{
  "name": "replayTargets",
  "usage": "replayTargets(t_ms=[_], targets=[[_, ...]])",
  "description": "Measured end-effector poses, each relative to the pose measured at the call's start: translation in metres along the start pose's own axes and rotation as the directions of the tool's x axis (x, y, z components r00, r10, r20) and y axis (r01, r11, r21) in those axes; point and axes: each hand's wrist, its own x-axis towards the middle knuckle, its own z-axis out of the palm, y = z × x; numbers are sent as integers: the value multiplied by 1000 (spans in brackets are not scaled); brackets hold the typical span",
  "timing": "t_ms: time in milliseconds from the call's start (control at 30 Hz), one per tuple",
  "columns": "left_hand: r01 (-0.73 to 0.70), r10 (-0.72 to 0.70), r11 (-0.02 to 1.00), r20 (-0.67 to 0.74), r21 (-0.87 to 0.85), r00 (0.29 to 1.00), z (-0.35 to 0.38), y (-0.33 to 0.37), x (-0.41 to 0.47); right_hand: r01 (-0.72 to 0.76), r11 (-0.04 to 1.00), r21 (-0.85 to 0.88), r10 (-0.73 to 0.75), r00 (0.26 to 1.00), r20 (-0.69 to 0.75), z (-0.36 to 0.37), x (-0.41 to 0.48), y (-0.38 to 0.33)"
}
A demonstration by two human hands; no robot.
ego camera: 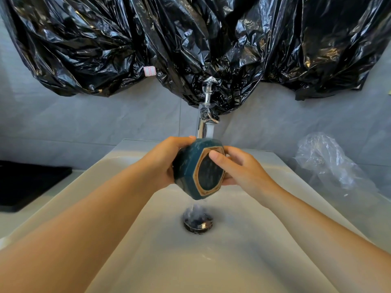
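Observation:
A dark teal faceted ceramic cup [190, 166] with a tan unglazed ring on its base is held tipped, base towards me, under the running chrome tap [204, 123]. My left hand [167, 159] grips the cup's left side with curled fingers. My right hand [237, 166] holds the right side, its thumb pressing on the dark centre of the base. Water runs off the cup's lower edge down to the drain [197, 222] of the white sink [243, 250].
Black plastic sheeting [190, 39] hangs over the wall above the tap. A crumpled clear plastic bag [330, 163] lies on the counter to the right. A black flat object [27, 182] lies on the counter to the left. Grey tiles cover the wall.

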Motion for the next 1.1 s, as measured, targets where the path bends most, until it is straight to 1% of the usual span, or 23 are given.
replayTargets(t_ms=[67,133,200,267,333,400,467,633,700,767,833,933,1000,1100], targets=[[-7,7,1000,-14,-12,1000,0,0,1,-141,985,104,133,988,82,-2,2,4],[6,-7,999,-16,-41,1000,-1,0,1,-285,936,206,242,947,212,0,3,7],[36,-36,997,-3,-75,999,-3,-1,1,-370,870,325,281,915,288,3,2,9],[69,-69,992,4,-104,998,-6,-1,2,-408,816,410,294,903,313,5,2,9],[111,-112,979,5,-170,994,-10,-1,2,-409,795,449,288,905,314,5,2,8],[165,-171,943,6,-289,985,-13,0,1,-390,786,480,267,914,306,5,1,6],[199,-213,914,-3,-353,977,-17,2,1,-365,788,497,248,926,287,4,1,4],[199,-231,922,-61,-333,971,-19,1,5,-289,845,451,198,951,238,7,1,0],[163,-197,934,-78,-319,977,-17,0,7,-282,858,430,199,953,227,8,0,0],[114,-139,942,-58,-315,989,-15,0,10,-283,855,434,214,956,202,8,0,0],[61,-72,944,-23,-325,997,-12,0,9,-292,829,477,246,956,157,7,1,0],[-16,21,936,10,-351,1000,-7,1,7,-327,758,565,327,939,104,3,3,0],[-28,40,927,24,-375,999,-5,2,5,-362,698,618,386,917,102,1,4,0],[-3,41,900,79,-436,996,-7,4,5,-405,601,688,451,884,127,0,6,0]])
